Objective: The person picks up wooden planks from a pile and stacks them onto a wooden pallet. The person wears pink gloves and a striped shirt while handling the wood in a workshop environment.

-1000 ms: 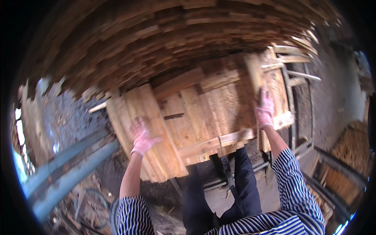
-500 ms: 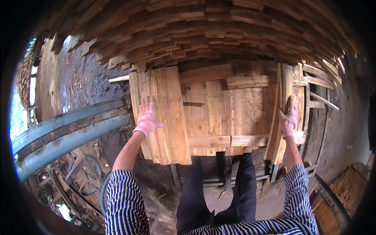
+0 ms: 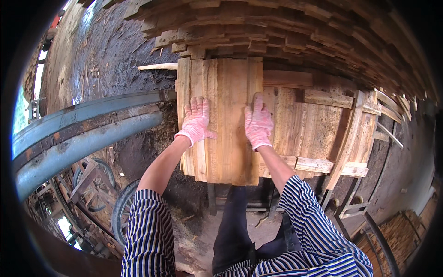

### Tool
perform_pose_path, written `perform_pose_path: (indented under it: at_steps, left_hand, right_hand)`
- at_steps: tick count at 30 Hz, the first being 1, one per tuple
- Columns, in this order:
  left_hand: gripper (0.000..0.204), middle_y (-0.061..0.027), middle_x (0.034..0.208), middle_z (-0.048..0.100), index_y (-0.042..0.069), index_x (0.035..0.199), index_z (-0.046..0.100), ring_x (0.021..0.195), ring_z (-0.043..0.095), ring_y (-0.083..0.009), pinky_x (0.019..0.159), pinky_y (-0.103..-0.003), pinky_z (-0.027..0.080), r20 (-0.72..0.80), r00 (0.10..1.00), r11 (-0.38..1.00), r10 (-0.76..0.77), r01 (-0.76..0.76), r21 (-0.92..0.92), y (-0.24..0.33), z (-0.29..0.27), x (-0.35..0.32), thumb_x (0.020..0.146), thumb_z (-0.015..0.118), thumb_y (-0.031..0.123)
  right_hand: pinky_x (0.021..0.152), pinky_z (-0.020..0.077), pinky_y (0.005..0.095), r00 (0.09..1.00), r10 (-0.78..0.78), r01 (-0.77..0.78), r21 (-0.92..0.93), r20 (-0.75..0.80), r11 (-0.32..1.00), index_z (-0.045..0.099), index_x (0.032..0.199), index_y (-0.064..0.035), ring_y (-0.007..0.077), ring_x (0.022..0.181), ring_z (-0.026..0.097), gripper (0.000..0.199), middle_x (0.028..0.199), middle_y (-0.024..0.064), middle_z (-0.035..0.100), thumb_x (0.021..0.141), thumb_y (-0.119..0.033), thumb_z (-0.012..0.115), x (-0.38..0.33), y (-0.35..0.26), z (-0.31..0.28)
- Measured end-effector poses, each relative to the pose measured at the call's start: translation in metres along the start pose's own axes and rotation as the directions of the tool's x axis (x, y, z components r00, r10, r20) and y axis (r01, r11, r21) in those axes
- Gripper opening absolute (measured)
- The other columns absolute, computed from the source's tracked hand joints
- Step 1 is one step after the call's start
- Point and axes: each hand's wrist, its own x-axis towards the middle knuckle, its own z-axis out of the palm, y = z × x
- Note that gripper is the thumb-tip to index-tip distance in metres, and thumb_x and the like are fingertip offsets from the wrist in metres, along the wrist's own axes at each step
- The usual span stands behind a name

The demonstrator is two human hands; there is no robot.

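Side by side across the left end of a wooden bench or stack top lies a row of pale wooden boards [image 3: 226, 92]. My left hand [image 3: 195, 121], in a pink knit glove, rests flat on the left boards with fingers spread. Along the row's right edge lies my right hand [image 3: 259, 122], gloved alike, its fingers stretched out and touching the outermost board. A single narrow board [image 3: 346, 138] lies aslant at the right, apart from both hands. Beneath, a layer of planks [image 3: 304, 129] is crossed by short wooden strips [image 3: 314, 165].
A large stack of boards [image 3: 277, 27] rises along the far side. Blue metal rails [image 3: 92, 134] run in from the left. Wheels [image 3: 123, 214] stand at lower left. Loose sticks [image 3: 390, 135] and a dark metal frame [image 3: 382, 237] are at the right.
My right hand has moved left from the right-hand boards to the row's right edge. The row looks wider, and fewer boards lie at the right. The whole view has shifted slightly.
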Motion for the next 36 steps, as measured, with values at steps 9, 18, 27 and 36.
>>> perform_pose_path:
  at_steps: [9, 18, 27, 36]
  left_hand:
    - [0.122, -0.0264, 0.162, 0.027, 0.005, 0.158, 0.026, 0.153, 0.021, -0.0407, 0.124, -0.050, 0.023, -0.276, 0.961, 0.984, -0.016, -0.034, -0.175, -0.056, 0.004, -0.020, 0.066, 0.089, 0.053]
    - [0.143, -0.0228, 0.154, 0.042, 0.000, 0.160, 0.007, 0.142, 0.043, -0.0323, 0.119, -0.036, 0.036, 0.108, 0.907, 0.417, -0.407, 0.289, -0.862, -0.087, 0.067, 0.007, 0.058, 0.101, 0.035]
    - [0.152, -0.0221, 0.159, 0.034, 0.005, 0.162, -0.003, 0.147, 0.037, -0.0311, 0.120, -0.036, 0.034, 0.192, 0.891, 0.475, -0.411, 0.389, -0.790, -0.073, 0.024, 0.018, 0.056, 0.100, 0.041]
    - [0.103, -0.0184, 0.170, 0.007, 0.013, 0.164, 0.011, 0.157, 0.003, -0.0388, 0.126, -0.052, 0.012, -0.144, 0.961, 0.947, -0.235, 0.192, -0.259, -0.035, 0.020, 0.021, 0.088, 0.074, 0.045]
  right_hand:
    - [0.106, 0.0499, 0.0399, 0.989, 0.034, 0.025, 0.392, -0.144, 0.920, 0.011, 0.164, -0.0141, 0.0349, 0.138, 0.049, 0.084, 0.160, 0.0210, 0.037, 0.101, -0.056, 0.048, -0.016, 0.059, -0.022]
    - [0.109, 0.0464, 0.0401, 0.967, 0.253, -0.230, 0.294, -0.042, 0.928, 0.029, 0.160, -0.0065, 0.0376, 0.135, 0.051, 0.082, 0.157, 0.0239, 0.041, 0.102, -0.065, 0.037, -0.055, 0.038, 0.067]
    - [0.117, 0.0323, 0.0391, 0.998, 0.055, -0.052, 0.354, 0.001, 0.934, 0.025, 0.157, 0.0045, 0.0407, 0.146, 0.037, 0.094, 0.160, 0.0283, 0.033, 0.101, -0.070, 0.034, -0.024, 0.085, 0.076]
    - [0.103, 0.0546, 0.0389, 0.699, -0.280, 0.010, -0.383, -0.658, 0.924, 0.029, 0.158, -0.0122, 0.0339, 0.132, 0.052, 0.079, 0.155, 0.0211, 0.043, 0.096, -0.044, 0.065, 0.010, 0.267, -0.067]
